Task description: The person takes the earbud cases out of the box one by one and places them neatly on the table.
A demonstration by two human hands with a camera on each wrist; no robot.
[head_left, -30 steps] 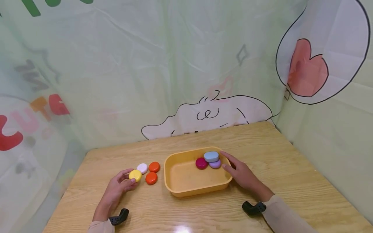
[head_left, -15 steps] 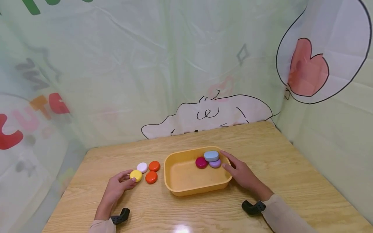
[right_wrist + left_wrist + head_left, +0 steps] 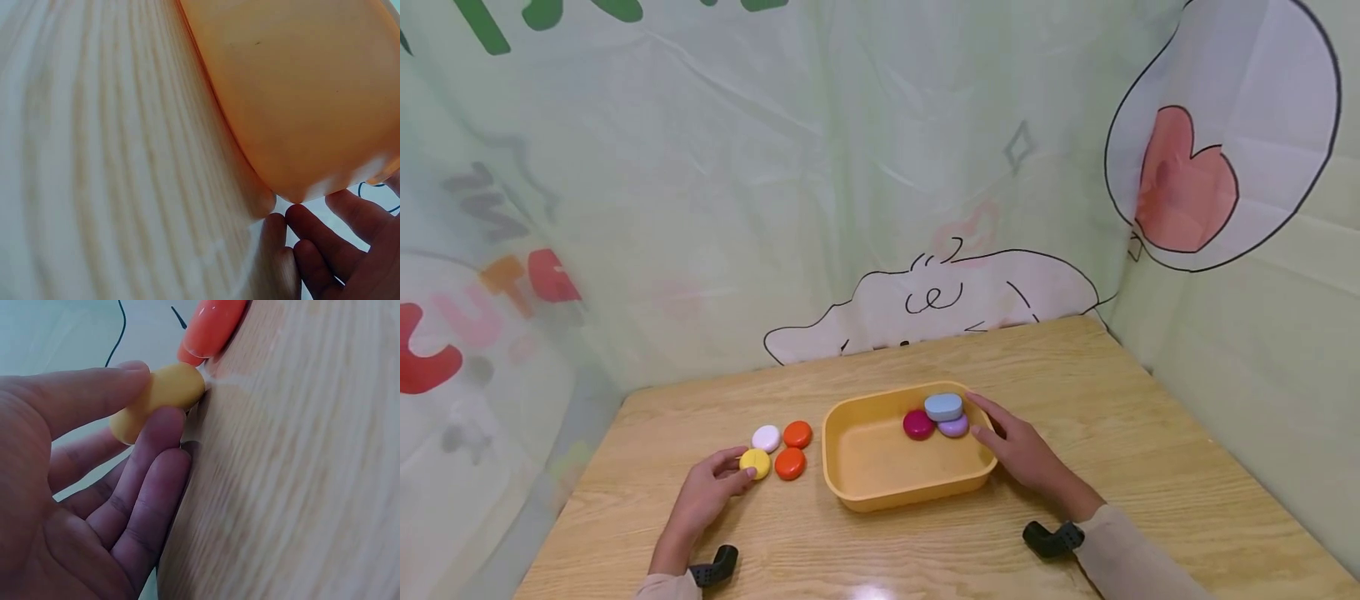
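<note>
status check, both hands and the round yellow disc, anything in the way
Left hand pinches round yellow disc. Right hand touches orange-yellow rectangular tray. Two round orange discs lie between yellow disc and tray.

Cartoon-printed curtain [image 3: 880,167] behind wooden table [image 3: 1075,392]

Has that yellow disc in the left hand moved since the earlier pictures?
Yes, slightly: in the head view, the yellow disc has shifted right and a little downward, judged against the nearer orange-red disc beside it.
</note>
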